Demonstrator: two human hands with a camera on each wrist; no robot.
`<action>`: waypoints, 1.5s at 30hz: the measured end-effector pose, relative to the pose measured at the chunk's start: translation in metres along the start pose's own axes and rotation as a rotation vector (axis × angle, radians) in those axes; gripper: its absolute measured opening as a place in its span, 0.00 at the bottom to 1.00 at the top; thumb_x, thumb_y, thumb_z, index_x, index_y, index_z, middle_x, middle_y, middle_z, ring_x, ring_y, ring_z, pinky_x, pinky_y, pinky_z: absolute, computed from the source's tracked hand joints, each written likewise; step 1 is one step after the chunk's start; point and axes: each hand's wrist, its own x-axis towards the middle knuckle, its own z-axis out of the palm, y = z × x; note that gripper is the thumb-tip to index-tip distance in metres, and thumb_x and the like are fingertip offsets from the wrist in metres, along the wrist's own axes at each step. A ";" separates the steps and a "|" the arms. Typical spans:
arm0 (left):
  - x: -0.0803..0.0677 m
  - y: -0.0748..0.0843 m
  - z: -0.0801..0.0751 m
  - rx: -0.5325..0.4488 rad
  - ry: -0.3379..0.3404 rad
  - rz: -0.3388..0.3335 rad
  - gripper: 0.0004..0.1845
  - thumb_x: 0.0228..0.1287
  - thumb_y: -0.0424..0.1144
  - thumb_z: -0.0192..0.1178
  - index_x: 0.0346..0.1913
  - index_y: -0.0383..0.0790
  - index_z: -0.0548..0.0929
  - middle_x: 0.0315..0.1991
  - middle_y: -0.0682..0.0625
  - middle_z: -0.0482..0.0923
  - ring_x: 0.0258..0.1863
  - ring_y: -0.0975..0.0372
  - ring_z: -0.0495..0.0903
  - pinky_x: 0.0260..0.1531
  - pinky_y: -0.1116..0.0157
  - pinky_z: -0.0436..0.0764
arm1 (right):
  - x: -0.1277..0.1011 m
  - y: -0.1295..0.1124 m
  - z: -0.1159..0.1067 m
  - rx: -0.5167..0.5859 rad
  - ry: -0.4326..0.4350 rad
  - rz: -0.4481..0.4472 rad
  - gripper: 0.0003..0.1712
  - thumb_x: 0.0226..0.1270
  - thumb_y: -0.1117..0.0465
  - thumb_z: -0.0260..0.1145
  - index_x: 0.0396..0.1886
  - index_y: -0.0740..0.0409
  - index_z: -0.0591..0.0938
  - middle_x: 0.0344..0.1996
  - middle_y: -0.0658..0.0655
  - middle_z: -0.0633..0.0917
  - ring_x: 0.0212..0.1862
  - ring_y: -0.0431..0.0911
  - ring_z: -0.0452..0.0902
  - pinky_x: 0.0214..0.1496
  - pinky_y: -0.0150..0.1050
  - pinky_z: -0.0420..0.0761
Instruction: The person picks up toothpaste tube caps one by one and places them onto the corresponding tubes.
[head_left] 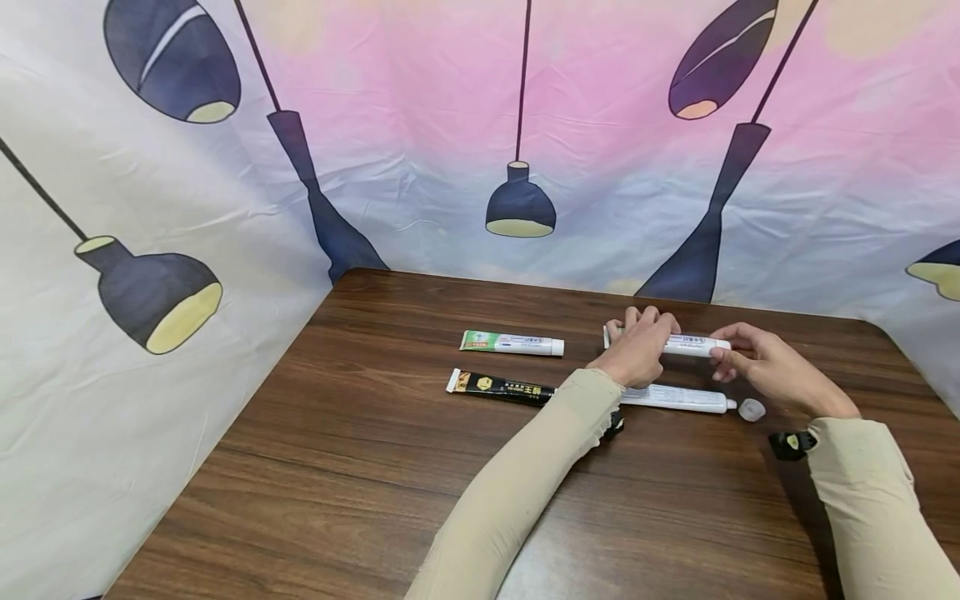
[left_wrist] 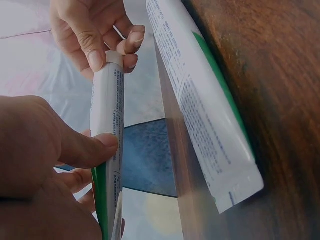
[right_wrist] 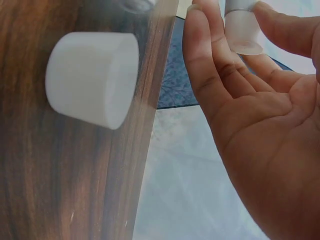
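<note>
Clearly, I saw my left hand (head_left: 637, 350) wrapped around a white tube (head_left: 693, 345), held just above the table (head_left: 360, 467). My right hand (head_left: 765, 371) pinched its cap (left_wrist: 114, 56) between fingertips. Its long axis ran left to right, cap end toward my right, beyond a capless tube (head_left: 675, 398) and a loose cap (head_left: 752, 409).

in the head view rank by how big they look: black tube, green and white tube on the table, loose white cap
1. black tube, though the left sleeve covers its right end
2. green and white tube, close to it in length, so the order of these two is unsure
3. loose white cap, plainly smallest
</note>
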 end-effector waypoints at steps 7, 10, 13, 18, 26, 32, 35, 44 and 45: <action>0.001 0.001 0.000 0.008 -0.009 0.008 0.27 0.69 0.33 0.62 0.67 0.58 0.70 0.63 0.59 0.69 0.62 0.60 0.63 0.58 0.60 0.60 | 0.001 0.004 0.000 -0.024 -0.021 0.031 0.17 0.82 0.61 0.54 0.58 0.71 0.74 0.34 0.60 0.84 0.31 0.41 0.81 0.33 0.37 0.81; 0.001 0.001 0.001 0.010 -0.016 0.006 0.27 0.69 0.33 0.62 0.67 0.58 0.71 0.63 0.59 0.69 0.63 0.60 0.63 0.58 0.60 0.60 | 0.000 0.005 0.000 -0.035 -0.030 0.028 0.17 0.82 0.60 0.53 0.57 0.71 0.75 0.31 0.58 0.83 0.30 0.42 0.79 0.33 0.36 0.81; 0.000 0.000 0.001 0.007 -0.023 0.002 0.26 0.69 0.32 0.62 0.65 0.59 0.71 0.61 0.59 0.70 0.62 0.60 0.64 0.54 0.61 0.61 | 0.000 0.006 0.000 -0.048 -0.026 0.014 0.16 0.82 0.60 0.53 0.53 0.71 0.77 0.31 0.58 0.82 0.29 0.43 0.79 0.33 0.37 0.81; 0.001 0.001 0.003 -0.011 -0.043 -0.001 0.27 0.69 0.30 0.61 0.64 0.60 0.72 0.59 0.59 0.70 0.60 0.60 0.64 0.48 0.63 0.59 | -0.004 0.006 0.000 -0.055 -0.023 -0.005 0.16 0.83 0.58 0.52 0.47 0.69 0.78 0.30 0.57 0.79 0.27 0.44 0.77 0.31 0.39 0.79; 0.003 -0.001 0.007 -0.007 -0.011 -0.002 0.27 0.68 0.31 0.64 0.64 0.59 0.72 0.59 0.58 0.71 0.60 0.59 0.64 0.49 0.62 0.61 | -0.003 0.004 -0.001 -0.083 -0.023 0.050 0.17 0.82 0.55 0.55 0.50 0.67 0.79 0.33 0.60 0.83 0.30 0.42 0.79 0.33 0.37 0.80; 0.003 -0.005 0.013 -0.033 0.045 -0.038 0.27 0.67 0.30 0.64 0.64 0.57 0.73 0.61 0.57 0.71 0.57 0.59 0.62 0.53 0.60 0.61 | -0.002 -0.001 -0.005 -0.141 -0.028 0.113 0.22 0.81 0.53 0.57 0.59 0.68 0.78 0.40 0.62 0.86 0.33 0.38 0.81 0.34 0.37 0.81; 0.003 -0.007 0.015 -0.045 0.050 -0.060 0.27 0.66 0.29 0.65 0.64 0.56 0.74 0.62 0.57 0.71 0.55 0.59 0.62 0.54 0.59 0.61 | -0.003 -0.002 -0.008 -0.161 -0.059 0.131 0.22 0.81 0.54 0.57 0.60 0.69 0.77 0.40 0.61 0.86 0.34 0.37 0.81 0.34 0.36 0.82; 0.006 -0.007 0.021 -0.033 -0.005 -0.083 0.26 0.67 0.30 0.64 0.63 0.56 0.76 0.63 0.58 0.72 0.59 0.58 0.64 0.60 0.57 0.63 | -0.011 -0.004 -0.012 -0.182 -0.226 0.202 0.25 0.80 0.50 0.57 0.62 0.67 0.78 0.43 0.57 0.85 0.43 0.43 0.80 0.41 0.36 0.79; 0.007 -0.008 0.022 -0.034 -0.011 -0.081 0.26 0.67 0.30 0.64 0.63 0.56 0.76 0.63 0.57 0.72 0.59 0.58 0.63 0.60 0.57 0.63 | -0.012 -0.004 -0.012 -0.194 -0.232 0.208 0.26 0.80 0.49 0.58 0.62 0.66 0.78 0.42 0.56 0.85 0.42 0.42 0.79 0.41 0.36 0.78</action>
